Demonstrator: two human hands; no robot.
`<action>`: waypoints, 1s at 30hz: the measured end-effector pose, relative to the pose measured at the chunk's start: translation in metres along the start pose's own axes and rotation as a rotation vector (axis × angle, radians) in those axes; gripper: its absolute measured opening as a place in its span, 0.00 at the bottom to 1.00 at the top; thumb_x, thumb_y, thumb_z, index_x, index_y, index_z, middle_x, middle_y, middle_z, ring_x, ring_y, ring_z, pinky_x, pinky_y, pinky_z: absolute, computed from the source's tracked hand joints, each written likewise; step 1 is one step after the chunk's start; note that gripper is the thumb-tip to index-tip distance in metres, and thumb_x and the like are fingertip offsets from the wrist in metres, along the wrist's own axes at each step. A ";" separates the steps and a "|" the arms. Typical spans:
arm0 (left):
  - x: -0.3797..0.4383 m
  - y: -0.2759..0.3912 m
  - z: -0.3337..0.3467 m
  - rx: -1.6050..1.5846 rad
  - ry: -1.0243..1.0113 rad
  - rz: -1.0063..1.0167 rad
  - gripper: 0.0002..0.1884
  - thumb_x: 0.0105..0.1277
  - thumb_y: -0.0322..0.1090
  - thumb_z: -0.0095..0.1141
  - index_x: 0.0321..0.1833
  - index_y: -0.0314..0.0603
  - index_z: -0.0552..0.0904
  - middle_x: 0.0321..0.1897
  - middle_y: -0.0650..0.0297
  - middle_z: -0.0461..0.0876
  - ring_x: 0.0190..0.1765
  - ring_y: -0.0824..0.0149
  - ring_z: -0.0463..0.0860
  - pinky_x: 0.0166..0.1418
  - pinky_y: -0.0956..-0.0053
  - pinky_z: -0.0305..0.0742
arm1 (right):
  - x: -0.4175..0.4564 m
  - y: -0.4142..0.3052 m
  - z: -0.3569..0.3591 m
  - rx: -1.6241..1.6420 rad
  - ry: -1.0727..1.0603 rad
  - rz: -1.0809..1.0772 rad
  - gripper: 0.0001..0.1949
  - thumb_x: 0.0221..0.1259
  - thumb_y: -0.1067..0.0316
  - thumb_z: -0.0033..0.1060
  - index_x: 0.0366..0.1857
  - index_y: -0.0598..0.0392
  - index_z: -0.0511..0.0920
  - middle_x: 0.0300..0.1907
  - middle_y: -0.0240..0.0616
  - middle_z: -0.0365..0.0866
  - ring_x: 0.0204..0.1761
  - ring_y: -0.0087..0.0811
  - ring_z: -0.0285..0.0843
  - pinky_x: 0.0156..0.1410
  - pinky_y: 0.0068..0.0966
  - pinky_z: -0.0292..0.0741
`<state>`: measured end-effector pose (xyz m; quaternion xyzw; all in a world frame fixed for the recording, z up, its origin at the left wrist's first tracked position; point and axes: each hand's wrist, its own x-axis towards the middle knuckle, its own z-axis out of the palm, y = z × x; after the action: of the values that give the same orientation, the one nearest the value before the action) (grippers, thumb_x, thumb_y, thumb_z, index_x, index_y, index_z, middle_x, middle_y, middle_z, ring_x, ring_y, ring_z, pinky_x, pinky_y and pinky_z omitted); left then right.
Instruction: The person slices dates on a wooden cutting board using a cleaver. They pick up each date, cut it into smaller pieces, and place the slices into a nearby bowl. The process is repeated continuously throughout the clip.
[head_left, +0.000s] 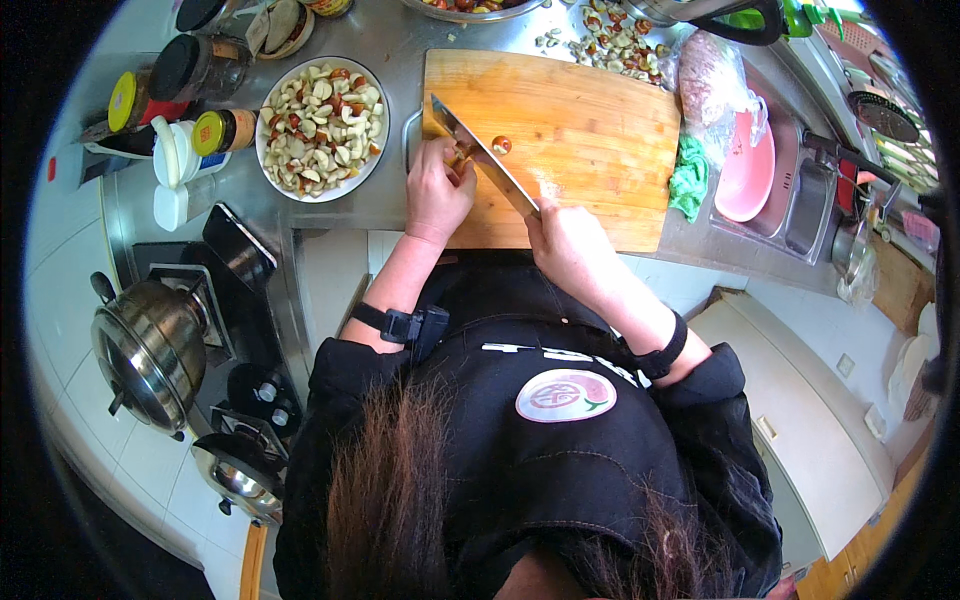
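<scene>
My right hand (570, 240) grips the handle of a kitchen knife (487, 161), whose broad blade slants up and left over the wooden cutting board (600, 135). At the board's left edge, my left hand (441, 184) pinches a small brown piece (459, 152) beside the blade; fingers partly hide it. A red-brown jujube-like fruit (502, 145) lies on the board just right of the blade. Left of the board stands a white bowl (384, 150) full of pale cut pieces mixed with red-brown ones.
Scraps (615, 45) lie behind the board near a metal bowl (480, 13). To the right are a plastic bag (709, 82), a green cloth (688, 178), a pink basin (750, 169) and a sink (810, 199). Jars (225, 131), a phone (240, 236) and a lidded pot (150, 352) are at left.
</scene>
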<state>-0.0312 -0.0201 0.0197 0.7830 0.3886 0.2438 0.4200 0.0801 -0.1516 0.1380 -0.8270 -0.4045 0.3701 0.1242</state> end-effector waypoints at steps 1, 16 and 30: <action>0.001 -0.005 0.001 -0.010 -0.012 0.007 0.14 0.55 0.22 0.68 0.42 0.37 0.79 0.27 0.61 0.81 0.25 0.67 0.82 0.30 0.72 0.78 | -0.001 0.000 0.002 0.006 0.016 -0.013 0.09 0.67 0.68 0.52 0.34 0.64 0.77 0.22 0.58 0.80 0.29 0.57 0.83 0.38 0.49 0.79; 0.020 -0.017 -0.011 -0.211 -0.218 -0.324 0.08 0.61 0.25 0.64 0.42 0.35 0.83 0.23 0.61 0.84 0.22 0.73 0.83 0.24 0.77 0.78 | 0.005 0.004 0.049 0.121 0.190 -0.006 0.08 0.67 0.69 0.54 0.43 0.61 0.77 0.26 0.57 0.81 0.31 0.57 0.82 0.38 0.47 0.79; 0.017 -0.025 0.000 0.016 -0.116 -0.035 0.09 0.59 0.30 0.66 0.40 0.38 0.83 0.26 0.58 0.80 0.25 0.62 0.80 0.31 0.67 0.76 | 0.004 0.013 0.039 0.029 0.182 -0.068 0.06 0.61 0.72 0.51 0.36 0.63 0.75 0.26 0.54 0.83 0.30 0.54 0.85 0.37 0.45 0.82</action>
<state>-0.0315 0.0020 -0.0005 0.7922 0.3792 0.1875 0.4398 0.0610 -0.1603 0.1024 -0.8413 -0.4137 0.2948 0.1850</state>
